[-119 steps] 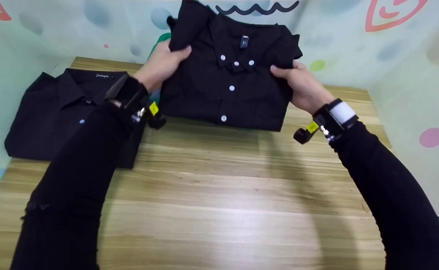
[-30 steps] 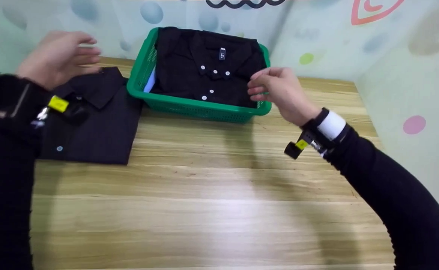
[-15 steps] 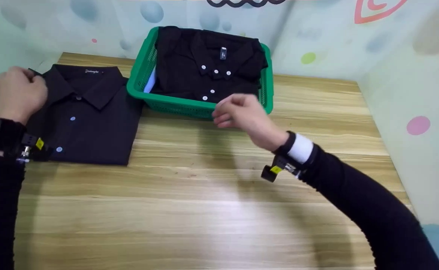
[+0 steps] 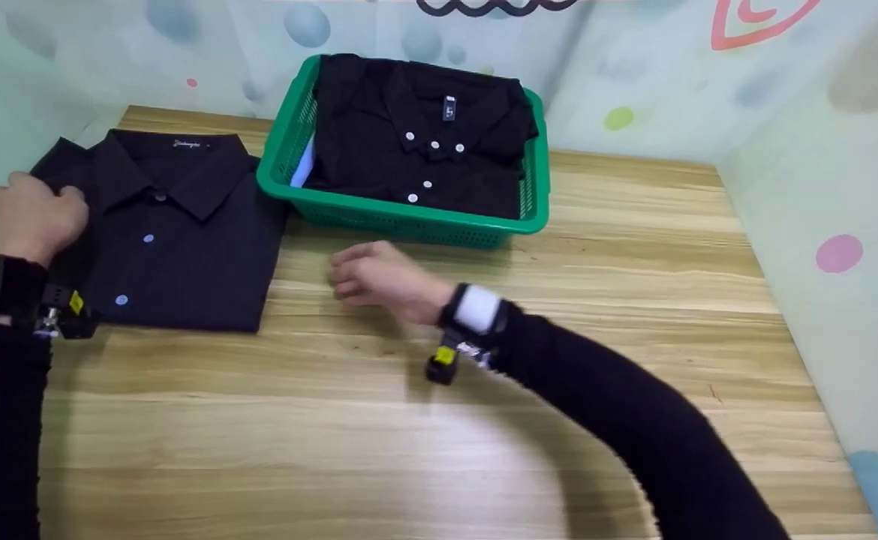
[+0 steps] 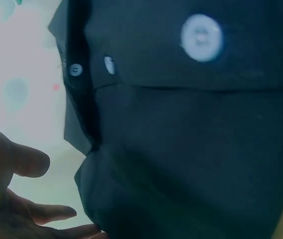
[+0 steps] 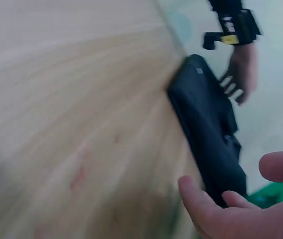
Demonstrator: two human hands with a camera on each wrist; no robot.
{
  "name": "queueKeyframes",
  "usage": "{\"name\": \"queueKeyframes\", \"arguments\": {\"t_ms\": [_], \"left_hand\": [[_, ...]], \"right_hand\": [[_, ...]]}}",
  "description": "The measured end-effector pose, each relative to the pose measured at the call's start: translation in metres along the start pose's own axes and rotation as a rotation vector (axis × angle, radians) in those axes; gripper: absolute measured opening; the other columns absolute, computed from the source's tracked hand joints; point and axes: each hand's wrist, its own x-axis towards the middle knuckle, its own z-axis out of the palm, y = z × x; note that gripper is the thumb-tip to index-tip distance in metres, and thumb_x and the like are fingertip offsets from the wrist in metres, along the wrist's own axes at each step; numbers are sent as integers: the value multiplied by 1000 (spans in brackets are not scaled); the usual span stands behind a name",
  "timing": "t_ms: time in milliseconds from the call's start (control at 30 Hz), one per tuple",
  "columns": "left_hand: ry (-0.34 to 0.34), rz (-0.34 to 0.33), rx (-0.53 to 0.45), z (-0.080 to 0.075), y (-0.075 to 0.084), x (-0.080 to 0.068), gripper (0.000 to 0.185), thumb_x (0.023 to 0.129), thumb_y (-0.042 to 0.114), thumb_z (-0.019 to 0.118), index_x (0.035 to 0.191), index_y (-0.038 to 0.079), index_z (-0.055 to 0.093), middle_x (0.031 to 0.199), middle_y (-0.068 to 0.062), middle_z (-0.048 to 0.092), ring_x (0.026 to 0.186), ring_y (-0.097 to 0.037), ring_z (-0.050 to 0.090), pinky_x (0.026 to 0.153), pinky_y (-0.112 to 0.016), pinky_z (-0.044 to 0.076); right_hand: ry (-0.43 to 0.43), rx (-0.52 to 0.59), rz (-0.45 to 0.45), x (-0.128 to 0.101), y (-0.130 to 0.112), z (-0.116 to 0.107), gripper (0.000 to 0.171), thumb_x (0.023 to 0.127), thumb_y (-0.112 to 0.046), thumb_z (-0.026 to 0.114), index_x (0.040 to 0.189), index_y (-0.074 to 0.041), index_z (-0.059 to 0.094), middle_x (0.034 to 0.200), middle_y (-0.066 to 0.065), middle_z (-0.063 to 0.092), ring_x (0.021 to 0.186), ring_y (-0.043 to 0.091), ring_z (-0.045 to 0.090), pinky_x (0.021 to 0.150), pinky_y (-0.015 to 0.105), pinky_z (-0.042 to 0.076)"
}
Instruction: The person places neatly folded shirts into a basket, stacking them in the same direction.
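A folded black button-up shirt (image 4: 199, 255) lies flat on the table at the left, collar toward the back wall. At its left edge is my left hand (image 4: 32, 214); in the left wrist view the thumb and fingers (image 5: 57, 211) are spread, with the fingertips at the cloth's edge. My right hand (image 4: 390, 281) hangs above the table to the right of this shirt, apart from it, its fingers loosely bent and holding nothing. Another folded black shirt (image 4: 379, 161), with white buttons, sits in the green basket (image 4: 409, 212) behind my right hand.
Something pale blue (image 4: 303, 163) shows inside the basket's left end. Patterned walls (image 4: 792, 187) close off the back and both sides of the wooden table (image 4: 379, 442). The basket stands near the back wall, close beside the loose shirt.
The white-buttoned shirt, earlier in both hands, now lies in the basket. My left hand has moved left to the other shirt's edge. My right hand has come left and nearer, away from the basket.
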Motion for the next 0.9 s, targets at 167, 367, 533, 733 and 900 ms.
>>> {"name": "queueKeyframes", "arguments": {"t_ms": [167,367,533,733,900], "left_hand": [[-49,-46,1,4,8,-9,77,101,39,13,141,-26,1,142,-50,9,133,-61,13,108,-64,20],[-145,-48,-38,8,10,-13,86,99,50,6,140,-26,-6,142,-51,4,132,-63,11,106,-67,21],[-187,4,-5,11,11,-15,92,98,55,2,138,-29,-5,140,-53,8,127,-67,14,103,-68,22],[-182,44,21,14,24,-25,92,98,53,-3,136,-31,1,137,-54,13,126,-67,15,106,-67,18],[-188,80,47,12,30,-35,92,99,51,-6,134,-33,8,131,-56,19,121,-68,22,104,-67,22]], "right_hand": [[5,55,-60,22,19,34,48,90,10,54,137,14,45,132,24,52,98,22,55,97,43,47],[-101,50,-66,32,29,60,62,90,13,50,149,3,35,131,9,48,73,10,49,75,26,45],[-164,-127,-100,27,32,70,68,91,8,58,151,1,30,153,3,37,81,6,50,73,19,41],[-160,-291,-133,18,38,77,68,93,-3,64,151,1,29,158,4,25,139,2,19,106,13,19],[-211,-279,-133,5,46,87,69,92,-5,64,151,1,28,158,3,24,140,3,17,109,15,14]]}}
